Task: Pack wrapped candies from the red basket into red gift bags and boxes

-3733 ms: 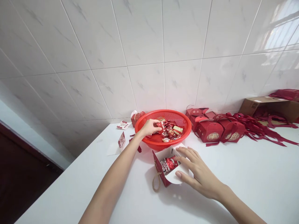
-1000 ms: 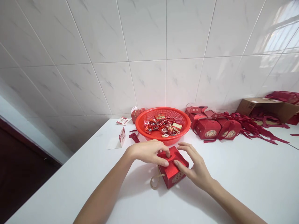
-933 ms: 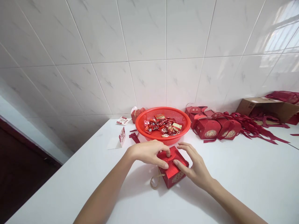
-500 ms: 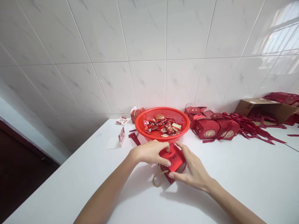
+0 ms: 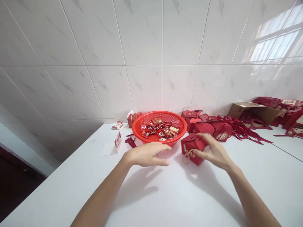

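Note:
My right hand (image 5: 214, 153) grips a red paper gift box (image 5: 193, 146) by its right side, thumb on the near face and fingers over the top. The box's top flaps are folded closed, and a loop of twine (image 5: 187, 156) hangs at its lower left. To the left, my left hand (image 5: 149, 155) hovers over the table with its fingers apart and nothing in them. Just beyond that hand stands a red plastic basket (image 5: 136, 130) holding several wrapped candies (image 5: 165, 130).
Several red gift boxes (image 5: 203, 127) stand right of the basket, beside a pile of dark red ribbons (image 5: 239, 129). A cardboard box (image 5: 265, 112) lies open farther right. Left of the basket are a folded card (image 5: 117, 142), a flat printed card (image 5: 119, 125) and a small red box (image 5: 132, 119).
My right hand has carried the gift box to the right, near the other boxes. My left hand has let go of the box. The view has shifted slightly right.

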Demonstrator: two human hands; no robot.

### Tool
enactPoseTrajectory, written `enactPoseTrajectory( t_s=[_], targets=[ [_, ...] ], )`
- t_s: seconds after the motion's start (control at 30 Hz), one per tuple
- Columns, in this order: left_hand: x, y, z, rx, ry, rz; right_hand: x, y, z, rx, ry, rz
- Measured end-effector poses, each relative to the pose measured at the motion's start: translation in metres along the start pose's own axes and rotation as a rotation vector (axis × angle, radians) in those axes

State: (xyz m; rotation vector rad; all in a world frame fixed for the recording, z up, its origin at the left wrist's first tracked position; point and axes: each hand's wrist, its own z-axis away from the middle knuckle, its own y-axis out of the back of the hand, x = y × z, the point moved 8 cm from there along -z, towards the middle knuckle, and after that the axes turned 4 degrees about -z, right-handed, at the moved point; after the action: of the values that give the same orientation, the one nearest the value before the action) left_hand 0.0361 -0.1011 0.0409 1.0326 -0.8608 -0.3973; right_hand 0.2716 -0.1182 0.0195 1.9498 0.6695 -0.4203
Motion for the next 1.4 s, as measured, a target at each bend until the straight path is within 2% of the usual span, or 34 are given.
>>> enactPoseTrajectory(
  t_s=[0.1, 0.2, 0.33, 0.53, 0.67, 0.73, 0.83, 0.97, 1.1, 1.2, 1.27, 1.33, 1.4],
  targets=[
    [-0.004, 0.011, 0.007, 0.051, 0.005, -0.003, 0.049, 0.036, -0.003, 0.131, -0.274, 0.06],
    [-0.009, 0.023, 0.013, 0.124, -0.011, 0.001, 0.081, 0.05, 0.0, 0.221, -0.417, 0.17],
    [-0.024, 0.046, 0.026, 0.275, 0.047, 0.083, 0.097, 0.041, -0.003, 0.25, -0.396, 0.258],
    [-0.057, 0.093, 0.06, 0.716, 0.164, 0.224, 0.105, 0.026, -0.005, 0.251, -0.361, 0.242],
    [-0.08, 0.109, 0.077, 0.902, 0.213, 0.271, 0.106, 0.018, -0.005, 0.187, -0.364, 0.265],
    [-0.095, 0.113, 0.086, 0.958, 0.303, 0.247, 0.101, 0.021, -0.004, 0.219, -0.357, 0.318],
    [-0.125, 0.114, 0.099, 0.967, 0.535, 0.132, 0.079, 0.031, -0.003, 0.377, -0.254, 0.296],
    [-0.169, 0.099, 0.103, 0.783, 0.825, 0.045, 0.038, 0.039, 0.003, 0.565, -0.017, 0.137],
    [-0.202, 0.081, 0.098, 0.646, 1.002, 0.099, 0.003, 0.032, 0.01, 0.631, 0.157, 0.055],
    [-0.205, 0.083, 0.097, 0.668, 1.01, 0.094, -0.015, 0.018, 0.014, 0.592, 0.249, 0.006],
    [-0.196, 0.092, 0.101, 0.752, 0.968, 0.09, -0.026, 0.006, 0.015, 0.533, 0.303, -0.029],
    [-0.177, 0.104, 0.106, 0.885, 0.837, 0.163, -0.036, -0.006, 0.017, 0.464, 0.349, -0.072],
    [-0.153, 0.114, 0.109, 1.007, 0.626, 0.31, -0.045, -0.019, 0.02, 0.384, 0.381, -0.131]
  ],
)
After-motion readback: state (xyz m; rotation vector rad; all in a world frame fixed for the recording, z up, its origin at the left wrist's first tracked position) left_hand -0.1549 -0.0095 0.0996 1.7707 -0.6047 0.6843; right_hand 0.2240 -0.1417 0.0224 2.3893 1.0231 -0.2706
